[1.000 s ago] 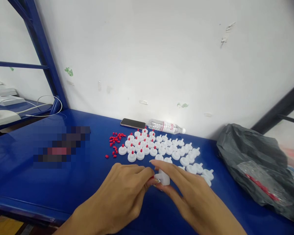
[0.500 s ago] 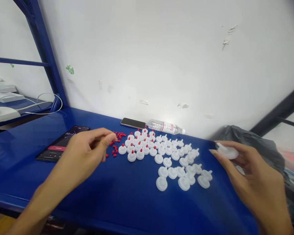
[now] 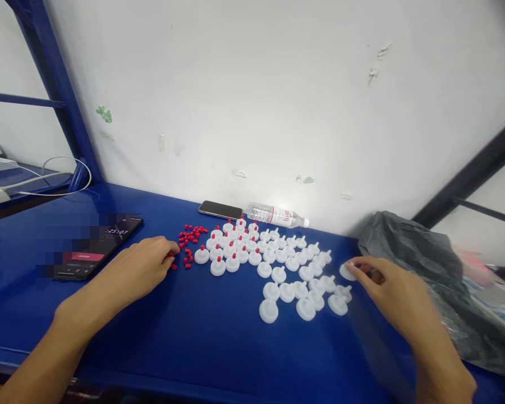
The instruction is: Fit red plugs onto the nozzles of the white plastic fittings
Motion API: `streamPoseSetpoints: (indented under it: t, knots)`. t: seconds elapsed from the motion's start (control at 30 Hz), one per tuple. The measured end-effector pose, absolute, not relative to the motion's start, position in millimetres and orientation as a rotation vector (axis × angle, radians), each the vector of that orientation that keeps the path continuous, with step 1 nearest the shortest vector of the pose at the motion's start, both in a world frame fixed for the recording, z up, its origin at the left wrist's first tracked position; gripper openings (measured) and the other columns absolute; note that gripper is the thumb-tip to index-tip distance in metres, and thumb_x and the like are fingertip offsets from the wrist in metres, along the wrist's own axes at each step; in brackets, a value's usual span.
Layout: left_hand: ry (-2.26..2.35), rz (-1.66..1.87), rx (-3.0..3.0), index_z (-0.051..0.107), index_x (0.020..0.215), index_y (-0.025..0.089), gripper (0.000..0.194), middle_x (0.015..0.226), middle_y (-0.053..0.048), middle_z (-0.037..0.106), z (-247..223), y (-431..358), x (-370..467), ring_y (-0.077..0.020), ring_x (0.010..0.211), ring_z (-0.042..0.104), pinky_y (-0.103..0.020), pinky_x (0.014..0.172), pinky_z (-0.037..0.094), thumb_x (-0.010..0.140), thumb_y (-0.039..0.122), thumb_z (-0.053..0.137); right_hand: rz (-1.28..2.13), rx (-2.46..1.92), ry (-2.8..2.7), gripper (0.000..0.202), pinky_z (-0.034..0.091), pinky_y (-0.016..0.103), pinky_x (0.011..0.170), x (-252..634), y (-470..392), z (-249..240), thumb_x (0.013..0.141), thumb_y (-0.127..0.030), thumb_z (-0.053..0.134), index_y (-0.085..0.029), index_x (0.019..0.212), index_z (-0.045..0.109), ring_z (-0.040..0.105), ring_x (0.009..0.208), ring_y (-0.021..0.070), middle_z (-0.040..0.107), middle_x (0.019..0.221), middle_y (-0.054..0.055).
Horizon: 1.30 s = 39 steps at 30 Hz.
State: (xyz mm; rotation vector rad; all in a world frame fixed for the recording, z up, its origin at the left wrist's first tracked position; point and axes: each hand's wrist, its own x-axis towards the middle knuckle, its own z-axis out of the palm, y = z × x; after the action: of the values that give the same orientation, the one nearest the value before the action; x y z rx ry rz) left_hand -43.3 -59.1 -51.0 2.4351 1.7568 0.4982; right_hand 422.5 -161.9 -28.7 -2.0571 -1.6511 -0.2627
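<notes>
My left hand (image 3: 149,261) is closed at the left edge of a scatter of small red caps (image 3: 189,235). Red shows at its curled fingertips, partly hidden by them. At the right, my right hand (image 3: 398,292) pinches a white round lid with a spout (image 3: 347,272), low over the blue table or resting on it; I cannot tell which. Several white spouted lids (image 3: 268,311) without red tips stand in the middle. To their left is a cluster of white lids with red tips (image 3: 217,266).
A lit phone (image 3: 95,252) lies left of my left hand. Along the wall are a dark phone (image 3: 221,210) and a clear plastic bottle (image 3: 278,215) on its side. A dark plastic bag (image 3: 408,241) sits beyond my right hand. Blue rack posts (image 3: 63,84) rise at the left.
My right hand has lowered a white lid towards the table, right of the group. My left hand has drawn back left and down to the red caps. The view has shifted slightly.
</notes>
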Motion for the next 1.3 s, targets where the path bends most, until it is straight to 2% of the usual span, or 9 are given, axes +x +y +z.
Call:
streamPoseSetpoints:
  t: [0.2,0.4,0.57,0.7,0.9,1.0,1.13,1.23,1.3]
  knots:
    - [1.775,0.395,2.478,0.077,0.117,0.019,0.042,0.115,-0.017,0.079,-51.9,-57.1,-45.2,-0.0389,0.106,0.074,-0.048,0.090,0.054,0.093,0.031,0.045,-0.070,-2.095,-1.725,0.030,0.057,0.037,0.067,420.4,-162.3,-34.9,0.092,-0.047,0.059,-0.028,0.102,0.080,0.079,0.077,0.0278,0.083,0.087,0.003]
    - [1.871,0.507,2.515,0.072,0.119,0.022,0.044,0.123,-0.015,0.075,-32.7,-82.9,-18.7,-0.0374,0.109,0.073,-0.051,0.096,0.052,0.105,0.037,0.034,-0.179,-2.052,-1.747,0.036,0.058,0.040,0.071,419.8,-163.0,-35.3,0.097,-0.045,0.050,-0.027,0.107,0.078,0.080,0.086,0.0319,0.084,0.095,0.005]
    - [1.591,0.511,2.612,0.055,0.148,0.025,0.045,0.133,-0.013,0.070,-33.9,-110.6,24.7,-0.0323,0.111,0.073,-0.045,0.091,0.056,0.109,0.032,0.033,-0.168,-1.993,-1.750,0.035,0.057,0.038,0.074,415.1,-162.6,-31.9,0.096,-0.048,0.051,-0.027,0.106,0.077,0.080,0.087,0.0304,0.084,0.094,0.004]
    - [1.638,0.231,2.635,0.064,0.133,0.022,0.038,0.130,-0.015,0.069,-36.7,-116.1,42.8,-0.0338,0.106,0.074,-0.042,0.079,0.055,0.108,0.023,0.036,-0.192,-1.965,-1.724,0.037,0.054,0.037,0.071,403.9,-163.1,-28.0,0.097,-0.050,0.050,-0.027,0.108,0.077,0.079,0.084,0.0298,0.084,0.095,0.004]
    - [1.665,0.275,2.523,0.066,0.103,0.020,0.025,0.107,-0.008,0.071,-30.6,-113.3,40.3,-0.0257,0.089,0.072,-0.035,0.072,0.048,0.107,0.020,0.041,-0.269,-1.844,-1.704,0.035,0.052,0.036,0.065,378.1,-166.7,-15.8,0.099,-0.052,0.054,-0.027,0.109,0.078,0.060,0.046,0.0169,0.082,0.093,0.002]
    - [1.583,0.411,2.451,0.067,0.092,0.019,0.021,0.096,-0.006,0.073,-33.4,-112.8,36.8,-0.0211,0.081,0.069,-0.032,0.071,0.046,0.103,0.016,0.049,-0.190,-1.768,-1.764,0.034,0.054,0.033,0.062,365.2,-170.7,-12.9,0.101,-0.050,0.055,-0.027,0.110,0.078,0.072,0.063,0.0205,0.082,0.102,0.003]
    - [1.159,0.801,2.314,0.073,0.086,0.022,0.010,0.083,0.002,0.074,-29.9,-130.9,41.8,-0.0137,0.071,0.066,-0.023,0.064,0.047,0.094,0.016,0.070,0.098,-1.680,-1.998,0.049,0.062,0.033,0.079,339.9,-185.3,-12.9,0.097,-0.053,0.067,-0.037,0.144,0.061,0.078,0.100,0.0245,0.081,0.114,-0.001]
    - [0.796,1.076,2.192,0.072,0.084,0.022,0.010,0.084,0.005,0.076,-23.7,-156.4,51.4,-0.0083,0.066,0.067,-0.016,0.058,0.048,0.090,0.017,0.078,0.149,-1.519,-2.178,0.086,0.063,0.035,0.091,312.0,-201.3,-12.2,0.079,-0.059,0.086,-0.045,0.154,0.047,0.077,0.109,0.0250,0.079,0.124,-0.005]
    - [0.640,1.222,2.222,0.071,0.091,0.022,0.006,0.091,0.005,0.077,-22.0,-170.4,56.8,-0.0075,0.074,0.071,-0.014,0.067,0.053,0.093,0.018,0.076,0.165,-1.378,-2.273,0.074,0.063,0.031,0.090,294.5,-209.6,-10.2,0.079,-0.057,0.087,-0.042,0.146,0.056,0.078,0.106,0.0235,0.080,0.123,-0.004]
